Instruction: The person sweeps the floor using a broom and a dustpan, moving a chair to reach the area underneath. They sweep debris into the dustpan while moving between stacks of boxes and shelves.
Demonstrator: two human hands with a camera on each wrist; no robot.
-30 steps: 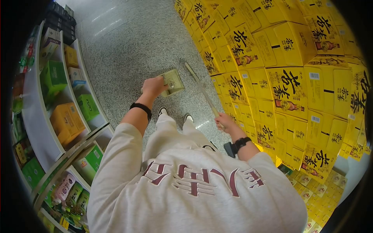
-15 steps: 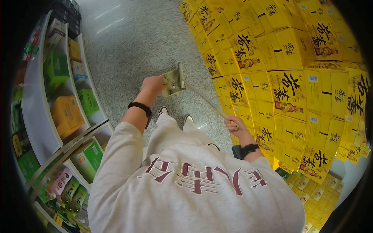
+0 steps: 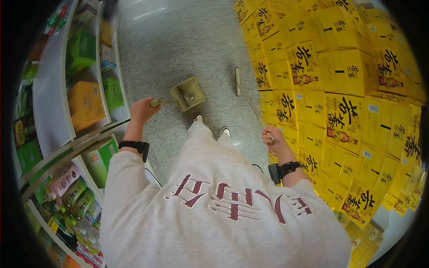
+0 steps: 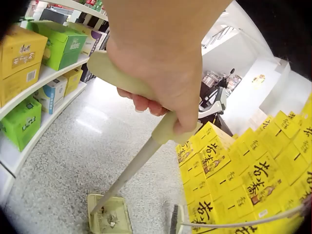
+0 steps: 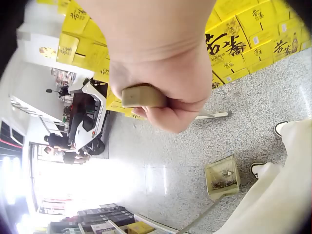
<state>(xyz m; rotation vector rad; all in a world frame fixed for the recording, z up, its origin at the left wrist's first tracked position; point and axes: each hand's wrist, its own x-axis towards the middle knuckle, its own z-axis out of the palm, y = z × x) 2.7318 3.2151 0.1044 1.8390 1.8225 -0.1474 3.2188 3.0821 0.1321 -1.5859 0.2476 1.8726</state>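
My left hand [image 3: 143,110] grips the pale green handle [image 4: 122,78] of a long-handled dustpan. The dustpan [image 3: 189,93] is at the floor, with dark and whitish debris [image 4: 112,220] in its tray. My right hand [image 3: 274,137] holds a broom by its handle end [image 5: 144,96], fingers curled round it. The narrow broom head [image 3: 237,81] is to the right of the dustpan, apart from it, its thin pole slanting back to my right hand.
Shelves [image 3: 49,102] with boxes and bottles line the left side. Stacked yellow cartons [image 3: 344,111] form a wall on the right. A white scooter [image 5: 90,114] and people [image 5: 66,148] show in the right wrist view.
The dustpan and my left hand have moved left. The broom head, over the dustpan's right edge half a second ago, now stands apart from it. The view has shifted.
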